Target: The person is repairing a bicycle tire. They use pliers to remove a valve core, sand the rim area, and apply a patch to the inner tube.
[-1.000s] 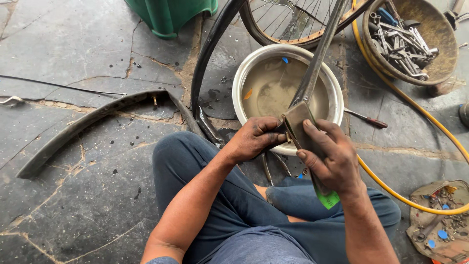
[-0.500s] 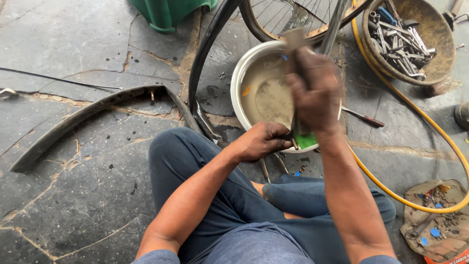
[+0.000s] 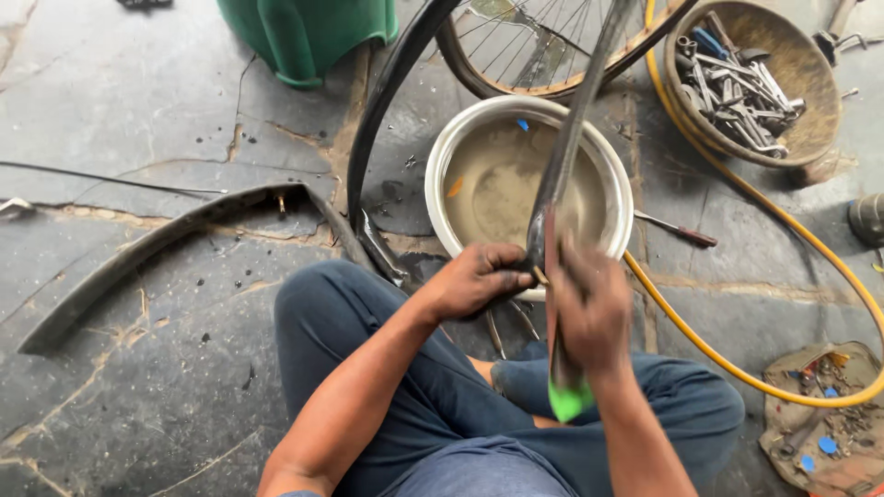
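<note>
The black inner tube runs as a flattened strip from the top of the view down over the metal basin of murky water to the person's lap, where both hands meet on it. Half a second ago the right hand was raised over the basin with the tool up near the rim; now it has come back down to the near edge of the basin, close beside the left. The left hand reaches forward from a bent elbow over the raised knee, its fingers curled shut around the tube just at the basin's near rim. The right hand, blurred with motion, is closed in a fist on a flat tool with a green handle, the handle end sticking out below the hand toward the body and the blade lying along the tube. Left of the knee a curved dark mudguard lies on the cracked stone floor. A yellow hose loops around the right side, past a round basket of spanners, and a spoked wheel stands beyond the basin.
</note>
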